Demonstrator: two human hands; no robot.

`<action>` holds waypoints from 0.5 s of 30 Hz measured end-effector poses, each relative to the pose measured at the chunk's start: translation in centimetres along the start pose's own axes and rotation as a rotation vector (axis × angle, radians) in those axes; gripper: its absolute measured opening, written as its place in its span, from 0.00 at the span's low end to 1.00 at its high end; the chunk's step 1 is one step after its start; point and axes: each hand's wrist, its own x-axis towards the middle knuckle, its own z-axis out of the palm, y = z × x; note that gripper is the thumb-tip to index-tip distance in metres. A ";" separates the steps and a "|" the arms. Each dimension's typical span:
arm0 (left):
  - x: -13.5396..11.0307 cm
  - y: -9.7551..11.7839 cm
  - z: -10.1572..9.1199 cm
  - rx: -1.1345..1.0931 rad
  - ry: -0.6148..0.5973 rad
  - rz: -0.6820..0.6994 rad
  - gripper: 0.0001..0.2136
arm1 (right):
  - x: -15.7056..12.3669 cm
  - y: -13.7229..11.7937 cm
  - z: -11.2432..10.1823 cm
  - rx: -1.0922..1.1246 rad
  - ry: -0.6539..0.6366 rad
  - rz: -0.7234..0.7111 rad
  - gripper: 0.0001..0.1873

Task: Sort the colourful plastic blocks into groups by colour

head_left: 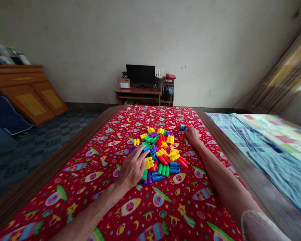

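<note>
A pile of small plastic building blocks (160,150) in yellow, red, green, blue and purple lies in the middle of a table covered by a red rocket-print cloth (95,187). My left hand (132,167) rests on the pile's near left edge, fingers spread over the blocks. My right hand (192,134) reaches to the far right of the pile, its fingertips pinched on a single blue block (182,127) that lies apart from the others.
The wooden table edge (243,167) shows on both sides of the cloth. A bed with a checked blue sheet (273,150) is at the right. A desk with a monitor (140,75) stands against the far wall; a wooden cabinet (27,93) is at the left.
</note>
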 end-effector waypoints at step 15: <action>-0.1 0.0 0.0 -0.017 -0.026 -0.014 0.19 | -11.4 -5.5 -8.1 0.323 -0.243 -0.729 0.16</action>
